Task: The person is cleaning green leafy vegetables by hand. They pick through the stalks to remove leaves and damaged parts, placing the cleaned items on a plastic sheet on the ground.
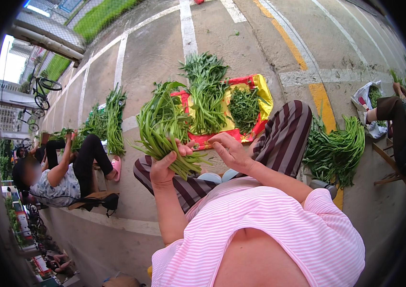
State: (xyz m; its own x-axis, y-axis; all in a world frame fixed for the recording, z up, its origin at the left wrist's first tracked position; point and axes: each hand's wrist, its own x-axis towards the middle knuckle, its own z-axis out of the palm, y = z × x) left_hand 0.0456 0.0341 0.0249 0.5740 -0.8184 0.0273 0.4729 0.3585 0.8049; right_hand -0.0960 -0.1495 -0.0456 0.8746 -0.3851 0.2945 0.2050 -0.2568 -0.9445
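Note:
A thick bunch of leafy greens [162,129] with long pale stems is gripped in my left hand [167,165], its leaves pointing up and away and its stem ends toward me. Close to those stem ends is my right hand [234,152], fingers stretched toward them with nothing visible in them. Beyond my hands a red and gold sheet [260,93] lies on the ground. On it rest a pile of long-stemmed greens [207,91], partly hidden by the held bunch, and a smaller heap of short leafy pieces [244,109].
Another pile of long greens [339,148] lies to the right of my striped knee. At the left a seated person [64,177] handles greens, with more greens [115,119] nearby. At the far right are a white bag [368,103] and part of another person beside a wooden stool [396,170].

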